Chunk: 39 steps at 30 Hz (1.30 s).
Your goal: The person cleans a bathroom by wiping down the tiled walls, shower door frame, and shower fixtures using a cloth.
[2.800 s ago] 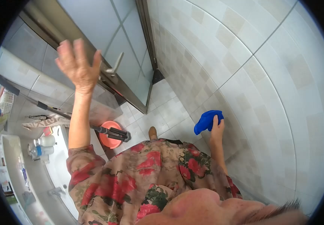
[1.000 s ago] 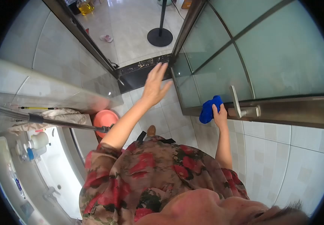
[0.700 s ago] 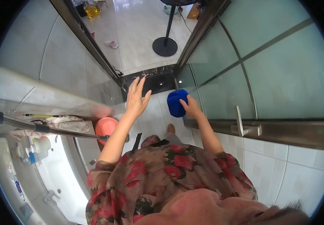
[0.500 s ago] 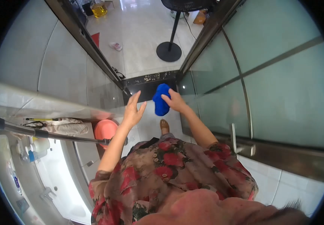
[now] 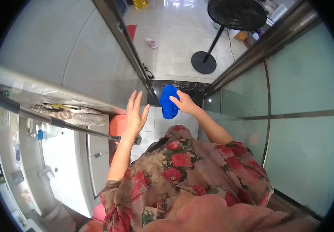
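Observation:
A bunched blue cloth [image 5: 169, 102] is in my right hand [image 5: 184, 103], thumb lying across its near side and the other fingers mostly hidden behind it. To its left, my left hand [image 5: 136, 116] is raised with the fingers stretched and spread, holding nothing. A gap separates that hand from the cloth. Both arms reach forward over the pale tiled floor [image 5: 148, 123], just short of a dark doorway threshold [image 5: 190, 85].
Left of me are a white washbasin [image 5: 64, 166] with a tap [image 5: 46, 173], a metal pole [image 5: 86, 132] and a pink basin [image 5: 116, 125]. Frosted glass panels [image 5: 306, 154] stand on the right. Beyond the threshold are a black fan [image 5: 236, 15] and a small shoe [image 5: 150, 43].
My view has turned, so the doorway and fan sit further right. The cloth stays in my right hand, its shape slightly more crumpled. The left hand remains spread, and my foot has gone out of sight.

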Tool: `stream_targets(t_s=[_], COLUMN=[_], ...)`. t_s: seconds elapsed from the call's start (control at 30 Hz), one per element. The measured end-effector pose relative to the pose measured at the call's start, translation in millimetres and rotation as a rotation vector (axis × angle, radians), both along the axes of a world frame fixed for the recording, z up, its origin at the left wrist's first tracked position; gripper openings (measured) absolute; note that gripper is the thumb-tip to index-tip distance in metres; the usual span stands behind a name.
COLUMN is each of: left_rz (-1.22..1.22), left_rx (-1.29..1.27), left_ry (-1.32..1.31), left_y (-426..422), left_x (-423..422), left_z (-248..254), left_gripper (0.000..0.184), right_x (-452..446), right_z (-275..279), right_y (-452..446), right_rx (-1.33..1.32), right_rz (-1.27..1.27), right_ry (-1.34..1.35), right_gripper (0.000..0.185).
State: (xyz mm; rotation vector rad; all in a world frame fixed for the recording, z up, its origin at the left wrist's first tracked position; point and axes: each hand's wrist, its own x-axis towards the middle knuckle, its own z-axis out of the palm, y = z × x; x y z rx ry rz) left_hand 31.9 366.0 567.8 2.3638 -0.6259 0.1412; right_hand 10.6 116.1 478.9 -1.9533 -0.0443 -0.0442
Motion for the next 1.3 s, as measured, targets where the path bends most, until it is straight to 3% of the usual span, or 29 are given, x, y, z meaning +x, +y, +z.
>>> stream_targets(t_s=[0.1,0.3,0.37,0.43,0.57,0.63,0.67,0.77,0.83,0.87,1.0,1.1,1.13,1.2,1.27,1.3], left_rz=[0.061,0.335,0.415,0.474,0.523,0.578,0.56,0.579,0.567,0.559,0.568,0.544,0.542,0.572,0.532,0.499], left_rx=[0.031,0.226,0.253,0.314,0.491,0.616,0.624,0.624,0.649,0.625,0.62,0.583,0.576,0.671,0.654,0.626], left_ry=[-0.163,-0.849,-0.964,-0.983,-1.064,-1.117,-1.135,-1.197,-1.193,-1.228,-1.264,-1.256,-1.253,-1.205,-1.217,-1.235], left_y=[15.9,51.6,62.3,71.9,83.8,93.8,99.0,98.9,101.5,104.9,100.3,99.1,98.7,97.7,99.3,99.5], left_x=[12.5,40.7,53.6,66.1,93.5,103.1,107.8,112.3,115.3,117.2,118.0,116.3,116.3,110.9,112.6,114.5], left_z=[27.5,72.7,82.7,87.0,82.9,76.4,72.8,70.5,69.9,67.6,70.8,72.1,72.3,72.5,73.8,73.8], left_gripper=[0.056,0.055,0.055,0.055,0.054,0.053,0.049,0.036,0.037,0.038,0.042,0.046,0.046,0.046,0.046,0.045], right_x=[12.7,80.0,113.2,156.1,207.0,221.2,227.0,225.1,197.7,185.0,130.4,79.5,75.6,63.6,99.6,113.4], right_z=[5.2,44.6,59.5,64.6,149.6,148.6,132.7,30.9,-43.3,-69.9,-79.8,-23.8,-37.6,-75.1,-124.2,-158.6], right_y=[1.6,36.4,53.7,79.6,119.5,157.7,175.7,210.9,226.1,225.1,235.4,252.0,260.0,274.5,263.6,260.2], right_rx=[0.068,0.04,0.027,0.185,0.162,0.119,0.166,0.15,0.135,0.222,0.248,0.214,0.208,-0.155,0.207,0.116], right_rz=[0.04,0.048,0.052,0.06,0.184,0.121,0.065,-0.109,-0.105,-0.078,0.087,0.116,0.111,0.284,0.031,0.01], right_ry=[0.024,-0.046,-0.179,-0.291,-0.359,-0.742,-0.857,-0.724,-0.244,-0.128,0.152,-0.242,-0.24,0.087,0.25,0.259], right_gripper=[0.041,0.037,0.036,0.037,0.044,0.052,0.061,0.058,0.048,0.044,0.045,0.045,0.045,0.046,0.04,0.033])
